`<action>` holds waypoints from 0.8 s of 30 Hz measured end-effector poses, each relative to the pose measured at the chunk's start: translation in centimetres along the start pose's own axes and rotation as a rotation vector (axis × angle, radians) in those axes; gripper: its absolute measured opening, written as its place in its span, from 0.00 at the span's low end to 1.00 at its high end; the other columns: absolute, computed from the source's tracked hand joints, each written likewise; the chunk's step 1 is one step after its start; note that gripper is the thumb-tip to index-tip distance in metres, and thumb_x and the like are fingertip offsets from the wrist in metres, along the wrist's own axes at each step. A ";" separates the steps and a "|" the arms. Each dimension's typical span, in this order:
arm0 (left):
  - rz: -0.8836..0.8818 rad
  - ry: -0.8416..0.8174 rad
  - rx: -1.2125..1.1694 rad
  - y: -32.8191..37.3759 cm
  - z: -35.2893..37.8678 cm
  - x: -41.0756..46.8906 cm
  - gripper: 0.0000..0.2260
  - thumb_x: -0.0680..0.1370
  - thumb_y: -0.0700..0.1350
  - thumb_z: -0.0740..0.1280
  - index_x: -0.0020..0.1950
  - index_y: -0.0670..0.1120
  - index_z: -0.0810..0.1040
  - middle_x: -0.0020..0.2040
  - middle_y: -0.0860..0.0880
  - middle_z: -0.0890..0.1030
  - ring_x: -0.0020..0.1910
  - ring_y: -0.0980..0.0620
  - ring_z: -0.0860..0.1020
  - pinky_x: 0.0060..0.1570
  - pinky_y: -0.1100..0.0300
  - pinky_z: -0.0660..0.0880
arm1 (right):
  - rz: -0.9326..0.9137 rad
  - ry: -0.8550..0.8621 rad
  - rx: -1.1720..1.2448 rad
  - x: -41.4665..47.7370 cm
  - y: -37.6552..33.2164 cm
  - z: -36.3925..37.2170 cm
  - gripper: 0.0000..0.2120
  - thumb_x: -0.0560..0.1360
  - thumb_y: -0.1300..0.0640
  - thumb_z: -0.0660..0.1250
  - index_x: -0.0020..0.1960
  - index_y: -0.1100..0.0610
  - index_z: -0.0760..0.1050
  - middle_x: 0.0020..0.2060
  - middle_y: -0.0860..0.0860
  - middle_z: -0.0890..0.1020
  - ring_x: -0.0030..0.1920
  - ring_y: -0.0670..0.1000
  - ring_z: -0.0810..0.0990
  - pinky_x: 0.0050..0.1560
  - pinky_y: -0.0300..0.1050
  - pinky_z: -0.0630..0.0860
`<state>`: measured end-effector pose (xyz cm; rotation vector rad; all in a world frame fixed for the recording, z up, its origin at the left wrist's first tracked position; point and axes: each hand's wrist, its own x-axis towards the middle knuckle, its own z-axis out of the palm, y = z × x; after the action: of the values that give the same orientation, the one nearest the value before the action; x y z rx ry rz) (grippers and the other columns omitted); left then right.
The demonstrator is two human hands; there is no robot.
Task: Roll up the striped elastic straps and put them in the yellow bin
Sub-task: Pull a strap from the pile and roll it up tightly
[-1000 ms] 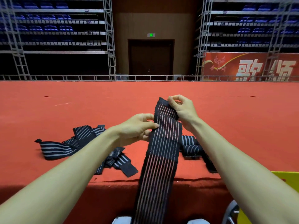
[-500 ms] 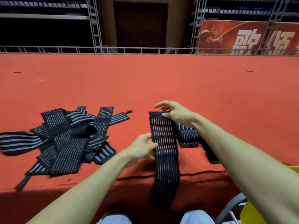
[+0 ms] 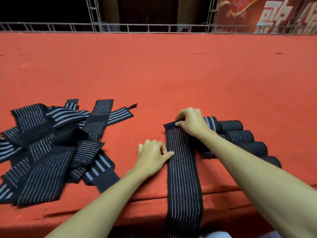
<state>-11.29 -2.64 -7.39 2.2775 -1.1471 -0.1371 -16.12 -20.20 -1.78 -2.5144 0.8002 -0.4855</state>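
Note:
A long black strap with thin pale stripes lies flat on the red table, its near end hanging over the front edge. My right hand pinches the strap's far end, fingers curled over its black tab. My left hand rests at the strap's left edge, its thumb touching the fabric and its fingers loosely curled. A heap of unrolled striped straps lies at the left. Several rolled straps sit in a row behind my right forearm. The yellow bin is out of view.
The red table stretches far back to a metal railing. Its front edge runs just below my forearms. A red banner hangs at the back right.
The strap was held up in the air, then lowered; it now lies flat on the table. My view tilted downward and both hands came down with the strap.

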 end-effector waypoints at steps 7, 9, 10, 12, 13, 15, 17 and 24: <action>0.058 0.012 -0.087 -2.5 -2.8 -1.5 0.06 0.78 0.53 0.66 0.42 0.55 0.73 0.41 0.57 0.73 0.48 0.55 0.67 0.47 0.58 0.56 | -0.012 -0.048 -0.174 -1.6 -1.2 0.7 0.16 0.72 0.68 0.64 0.56 0.56 0.81 0.57 0.57 0.80 0.58 0.59 0.79 0.56 0.53 0.78; 0.091 0.024 -0.084 -3.3 -5.0 -2.7 0.05 0.78 0.50 0.66 0.43 0.56 0.73 0.42 0.57 0.74 0.49 0.56 0.68 0.47 0.58 0.56 | -0.052 -0.046 -0.162 -2.8 -2.2 1.2 0.15 0.73 0.67 0.64 0.57 0.56 0.80 0.58 0.57 0.80 0.60 0.58 0.78 0.58 0.51 0.76; 0.106 0.041 -0.078 -3.7 -5.8 -3.0 0.05 0.78 0.49 0.67 0.43 0.56 0.73 0.43 0.57 0.74 0.49 0.56 0.68 0.47 0.58 0.56 | -0.075 -0.068 -0.147 -3.3 -2.5 1.4 0.14 0.73 0.65 0.65 0.57 0.57 0.80 0.58 0.57 0.80 0.60 0.58 0.77 0.59 0.48 0.74; 0.115 0.102 -0.051 -5.5 -7.7 -4.7 0.05 0.77 0.47 0.67 0.44 0.56 0.74 0.43 0.57 0.74 0.49 0.55 0.69 0.48 0.58 0.58 | -0.152 -0.145 -0.086 -4.8 -4.4 2.7 0.12 0.74 0.61 0.69 0.57 0.58 0.80 0.56 0.56 0.81 0.57 0.56 0.78 0.58 0.42 0.69; 0.124 0.131 -0.038 -6.4 -8.5 -5.3 0.04 0.77 0.47 0.67 0.44 0.56 0.74 0.42 0.57 0.75 0.49 0.55 0.69 0.49 0.57 0.59 | -0.172 -0.182 -0.031 -5.5 -5.2 3.5 0.11 0.74 0.60 0.70 0.56 0.58 0.81 0.54 0.56 0.82 0.54 0.54 0.79 0.56 0.41 0.69; 0.121 0.201 -0.016 -8.3 -9.7 -6.4 0.01 0.75 0.49 0.64 0.45 0.56 0.75 0.42 0.57 0.75 0.48 0.56 0.68 0.49 0.56 0.60 | -0.167 -0.239 0.135 -6.6 -7.0 5.5 0.09 0.75 0.57 0.71 0.54 0.56 0.81 0.50 0.52 0.83 0.44 0.49 0.80 0.54 0.43 0.75; 0.084 0.298 -0.006 -10.3 -10.5 -7.6 0.06 0.73 0.49 0.62 0.47 0.55 0.76 0.43 0.57 0.75 0.49 0.57 0.68 0.48 0.58 0.58 | -0.153 -0.280 0.280 -7.3 -8.8 7.7 0.05 0.75 0.57 0.70 0.52 0.53 0.81 0.41 0.46 0.83 0.37 0.44 0.77 0.44 0.40 0.76; 0.009 0.487 -0.048 -13.8 -9.6 -10.2 0.10 0.73 0.49 0.60 0.49 0.46 0.76 0.47 0.51 0.76 0.50 0.49 0.71 0.54 0.57 0.67 | -0.023 -0.332 0.629 -7.5 -14.0 12.5 0.03 0.78 0.62 0.67 0.49 0.55 0.77 0.38 0.52 0.81 0.31 0.45 0.76 0.27 0.34 0.70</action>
<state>-4.68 15.84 -8.49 2.0986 -0.8826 0.3712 -9.94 -1.52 -6.41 -1.9439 0.4059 -0.2587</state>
